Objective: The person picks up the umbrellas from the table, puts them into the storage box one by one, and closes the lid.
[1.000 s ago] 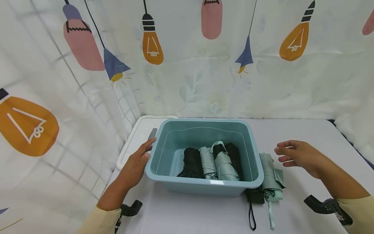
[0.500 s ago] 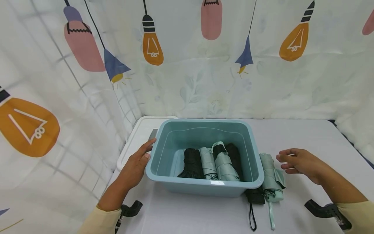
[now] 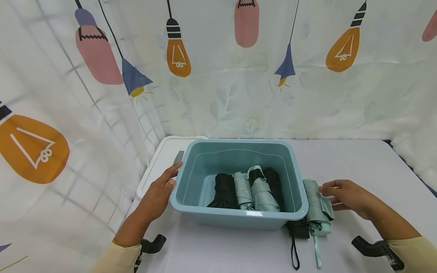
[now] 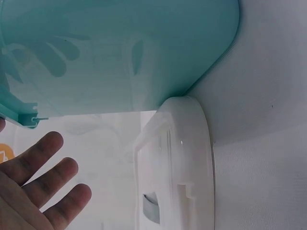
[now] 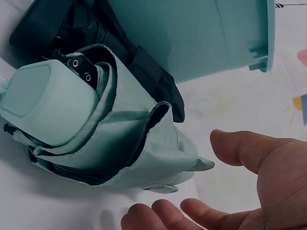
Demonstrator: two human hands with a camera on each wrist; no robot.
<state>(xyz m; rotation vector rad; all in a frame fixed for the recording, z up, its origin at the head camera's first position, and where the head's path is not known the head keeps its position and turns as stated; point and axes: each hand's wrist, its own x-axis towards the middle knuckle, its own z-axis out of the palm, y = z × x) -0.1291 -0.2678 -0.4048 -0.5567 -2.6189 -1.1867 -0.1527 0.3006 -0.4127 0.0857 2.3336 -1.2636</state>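
Note:
A light blue plastic bin (image 3: 225, 220) holds several folded umbrellas: a black one (image 3: 223, 189), two mint green ones (image 3: 263, 195) and another dark one (image 3: 273, 180). My left hand (image 3: 157, 195) rests with extended fingers at the bin's left rim; the left wrist view shows spread fingers (image 4: 53, 179) below the bin wall. Outside, along the bin's right side, lies a mint green folded umbrella (image 3: 315, 208) with a loose flap and strap. My right hand (image 3: 349, 197) hovers at its right side, thumb and fingers (image 5: 165, 218) apart around the flap end, holding nothing.
A black folded umbrella (image 3: 298, 229) with a wrist loop lies between the bin and the mint one. A white lid (image 3: 155, 163) with a grey latch lies behind and left of the bin. Patterned curtains (image 3: 218, 94) hang behind and at the left of the white table (image 3: 222, 250).
My right hand has come down and slightly left, closer to the mint umbrella outside the bin. My left hand stays at the rim.

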